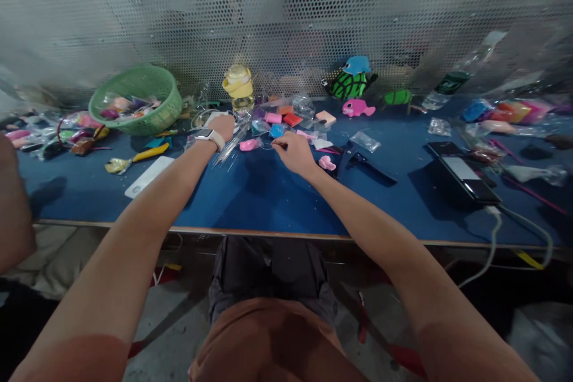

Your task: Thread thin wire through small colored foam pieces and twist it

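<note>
Plastic bag [231, 144], clear and crinkled, lies mid-table on the blue work surface [268, 203]. The left hand [222, 127] grips it. The right hand [293, 152] is pinched closed, seemingly on its edge, beside a pink clay lump [249, 144].

Brightness: dim overall, moderate on the blue worktop [250, 203], dark beneath it.
Source: from above.
Shadows: soft, pooled under the left hand [222, 127] and right hand [293, 152], also beside the phone [461, 176].
Glare: pale sheen on the perforated wall [179, 6].
Distortion: strong wide-angle bending at the edges.
Focus: soft throughout, blurriest at far right.
</note>
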{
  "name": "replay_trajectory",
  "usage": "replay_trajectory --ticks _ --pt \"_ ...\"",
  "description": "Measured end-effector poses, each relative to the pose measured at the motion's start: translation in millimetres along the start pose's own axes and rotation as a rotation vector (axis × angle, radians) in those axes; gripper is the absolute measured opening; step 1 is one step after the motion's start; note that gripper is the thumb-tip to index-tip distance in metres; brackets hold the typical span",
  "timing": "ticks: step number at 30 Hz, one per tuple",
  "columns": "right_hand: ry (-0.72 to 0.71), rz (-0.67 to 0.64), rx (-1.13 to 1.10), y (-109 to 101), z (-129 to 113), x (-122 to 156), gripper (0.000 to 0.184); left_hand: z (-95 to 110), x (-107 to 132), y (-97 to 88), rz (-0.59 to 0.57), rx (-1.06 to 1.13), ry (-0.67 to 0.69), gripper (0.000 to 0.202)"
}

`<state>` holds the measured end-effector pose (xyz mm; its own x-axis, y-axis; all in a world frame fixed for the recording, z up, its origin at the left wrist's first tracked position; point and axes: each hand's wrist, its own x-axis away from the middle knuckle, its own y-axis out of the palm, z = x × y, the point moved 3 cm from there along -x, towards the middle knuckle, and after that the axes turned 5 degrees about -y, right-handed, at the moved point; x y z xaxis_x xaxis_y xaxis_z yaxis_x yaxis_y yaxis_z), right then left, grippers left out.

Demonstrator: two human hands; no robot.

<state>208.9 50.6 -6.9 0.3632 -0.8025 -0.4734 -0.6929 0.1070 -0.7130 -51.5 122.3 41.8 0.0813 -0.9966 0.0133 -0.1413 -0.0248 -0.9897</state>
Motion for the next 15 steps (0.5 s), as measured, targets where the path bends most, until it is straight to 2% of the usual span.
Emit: replay_trajectory --ticks 8,15 --pt "-0.010 0.001 -0.002 0 1 1 0.024 -1 9 -10.8 -0.001 -0.081 0.010 0.058" --pt "-0.018 -0.004 -0.004 2 1 1 0.025 -27 23 -24.4 0.006 -0.057 -0.066 0.051"
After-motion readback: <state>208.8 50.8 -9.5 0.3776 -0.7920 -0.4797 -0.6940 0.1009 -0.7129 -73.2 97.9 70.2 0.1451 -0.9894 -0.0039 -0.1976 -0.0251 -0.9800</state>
